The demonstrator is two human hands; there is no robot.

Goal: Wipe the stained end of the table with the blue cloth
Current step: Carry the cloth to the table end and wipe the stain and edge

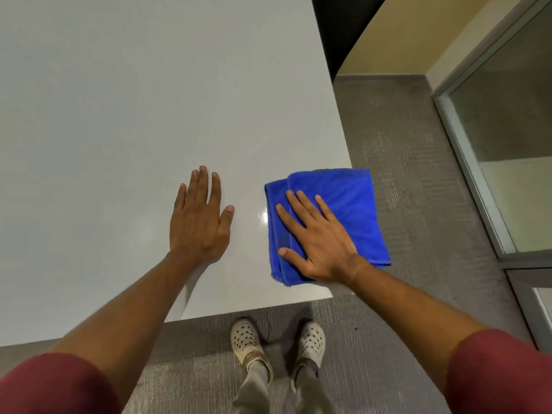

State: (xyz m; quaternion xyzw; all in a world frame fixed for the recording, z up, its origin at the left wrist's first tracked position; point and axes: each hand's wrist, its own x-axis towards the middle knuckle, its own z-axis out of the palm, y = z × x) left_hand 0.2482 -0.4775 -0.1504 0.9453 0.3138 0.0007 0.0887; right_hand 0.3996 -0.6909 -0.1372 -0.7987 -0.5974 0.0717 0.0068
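Observation:
A folded blue cloth (343, 198) lies at the near right corner of the white table (119, 115), its right side hanging past the table's edge. My right hand (319, 237) presses flat on the cloth, fingers spread. My left hand (198, 216) rests flat on the bare tabletop to the left of the cloth, holding nothing. A small glossy patch (263, 218) shows on the table between the two hands. I cannot make out any distinct stain.
Grey carpet (412, 174) runs along the table's right and near sides. My feet in white clogs (248, 342) stand just below the near edge. A glass panel in a metal frame (507, 130) stands at the right, and a dark shape (337, 31) at the far corner.

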